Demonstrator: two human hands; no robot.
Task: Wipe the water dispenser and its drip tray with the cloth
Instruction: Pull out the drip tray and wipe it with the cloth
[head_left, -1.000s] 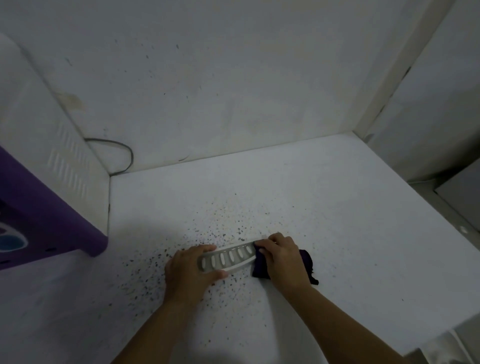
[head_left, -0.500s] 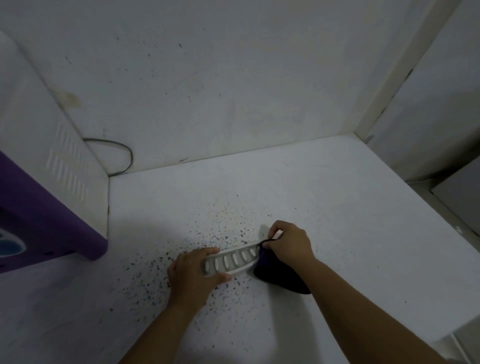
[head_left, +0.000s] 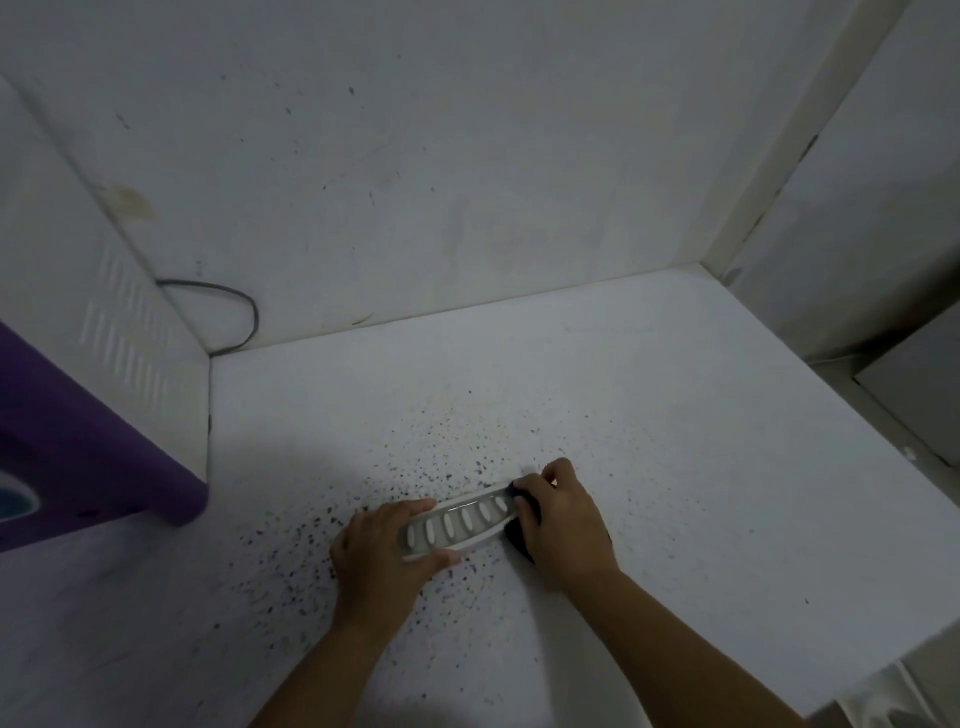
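Evidently the drip tray (head_left: 457, 522) has been taken off the machine so that it can be cleaned on its own: it lies flat on the white surface (head_left: 675, 441), slotted face up, well to the right of the water dispenser (head_left: 78, 415), whose purple front and white vented side fill the left edge of the view. The left hand (head_left: 382, 551) sits at the tray's near-dispenser end, fingers behind it and thumb curled under its front edge, a narrow grip that probably serves to pin the tray so it does not slide under rubbing. The right hand (head_left: 558, 525) covers the tray's far end, its fingers curled down over the dark cloth (head_left: 517, 532), of which only a little shows beneath the palm; holding the cloth bunched like this would let the fingertips press it into the slots. Dark speckles (head_left: 332, 519) are scattered over the surface all round the tray, thickest on the dispenser side, and may soil the cloth or the tray's underside. A grey cable (head_left: 244, 312) loops against the wall behind the dispenser, well apart from the tray. Nothing stands between the tray and the dispenser.
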